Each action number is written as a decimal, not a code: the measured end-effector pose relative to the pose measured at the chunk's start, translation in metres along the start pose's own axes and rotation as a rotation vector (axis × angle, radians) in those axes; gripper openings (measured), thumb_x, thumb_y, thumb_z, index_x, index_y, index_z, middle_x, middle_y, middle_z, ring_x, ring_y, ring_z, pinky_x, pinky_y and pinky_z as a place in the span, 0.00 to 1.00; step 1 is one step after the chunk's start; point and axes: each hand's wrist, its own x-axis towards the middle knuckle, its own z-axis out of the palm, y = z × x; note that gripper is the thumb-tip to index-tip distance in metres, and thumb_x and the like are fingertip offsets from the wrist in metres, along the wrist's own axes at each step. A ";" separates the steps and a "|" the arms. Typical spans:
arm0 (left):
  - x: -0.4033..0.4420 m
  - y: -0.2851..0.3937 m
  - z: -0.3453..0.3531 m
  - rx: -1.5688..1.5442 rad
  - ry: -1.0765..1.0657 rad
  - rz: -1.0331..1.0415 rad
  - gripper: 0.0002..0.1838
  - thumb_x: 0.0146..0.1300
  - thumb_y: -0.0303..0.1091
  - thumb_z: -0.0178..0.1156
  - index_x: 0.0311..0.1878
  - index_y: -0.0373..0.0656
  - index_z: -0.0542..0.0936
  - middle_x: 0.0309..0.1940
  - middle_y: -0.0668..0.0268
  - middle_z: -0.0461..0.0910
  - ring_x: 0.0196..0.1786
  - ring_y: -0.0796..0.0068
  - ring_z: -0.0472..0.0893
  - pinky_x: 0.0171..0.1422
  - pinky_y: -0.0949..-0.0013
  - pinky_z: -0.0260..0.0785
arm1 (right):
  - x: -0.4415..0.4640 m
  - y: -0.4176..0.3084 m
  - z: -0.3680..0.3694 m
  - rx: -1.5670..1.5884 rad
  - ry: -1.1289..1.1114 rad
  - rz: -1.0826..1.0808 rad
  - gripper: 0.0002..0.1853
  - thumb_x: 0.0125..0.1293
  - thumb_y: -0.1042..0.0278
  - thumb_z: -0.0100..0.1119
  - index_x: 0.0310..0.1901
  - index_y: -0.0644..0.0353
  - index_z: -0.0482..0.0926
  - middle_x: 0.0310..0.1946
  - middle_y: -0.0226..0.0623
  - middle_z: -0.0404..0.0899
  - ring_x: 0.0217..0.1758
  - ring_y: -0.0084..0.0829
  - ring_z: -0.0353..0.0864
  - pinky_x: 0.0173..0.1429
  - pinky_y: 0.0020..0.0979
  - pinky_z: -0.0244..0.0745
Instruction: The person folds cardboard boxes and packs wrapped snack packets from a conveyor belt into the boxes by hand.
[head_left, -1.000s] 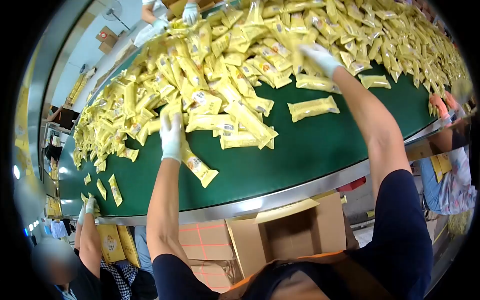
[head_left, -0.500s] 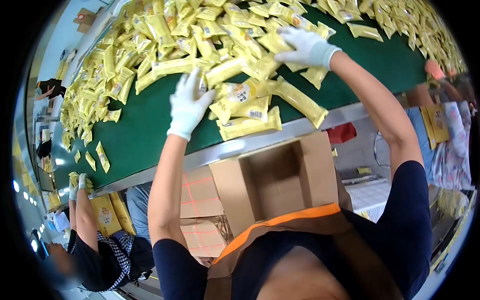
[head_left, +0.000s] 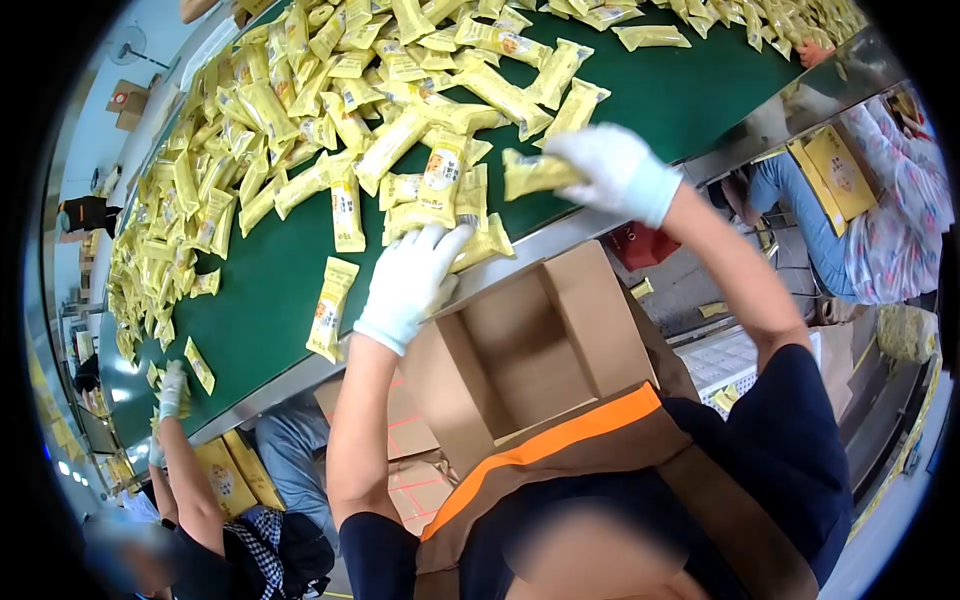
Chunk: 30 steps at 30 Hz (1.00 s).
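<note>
My right hand (head_left: 622, 172), in a white glove, is closed around one end of a yellow snack packet (head_left: 536, 174) just above the belt's near side. My left hand (head_left: 415, 275), also gloved, lies at the belt edge with its fingers stretched against the lower ends of a small pile of packets. On top of that pile, a yellow packet (head_left: 442, 180) with a printed label points away from me. A loose packet (head_left: 330, 308) lies left of my left hand. Below the belt edge, an open cardboard box (head_left: 520, 350) stands between my arms.
The green conveyor belt (head_left: 262, 290) carries a large heap of yellow packets (head_left: 250, 105). A co-worker's gloved hand (head_left: 173, 390) is at lower left, another person's hand (head_left: 812, 54) at far right. Taped cartons (head_left: 415, 425) and a white crate (head_left: 745, 365) flank the box.
My right hand has drawn back toward me and now holds a packet. My left hand has moved down to the belt edge. Packets between them have shifted, and the view has turned slightly.
</note>
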 end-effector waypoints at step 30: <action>-0.161 -0.127 -0.012 -0.134 0.121 -0.685 0.32 0.71 0.54 0.52 0.68 0.38 0.71 0.53 0.48 0.78 0.51 0.46 0.79 0.57 0.55 0.72 | 0.060 0.067 -0.004 1.197 0.199 0.252 0.40 0.62 0.37 0.63 0.59 0.71 0.73 0.47 0.45 0.83 0.43 0.32 0.85 0.47 0.31 0.81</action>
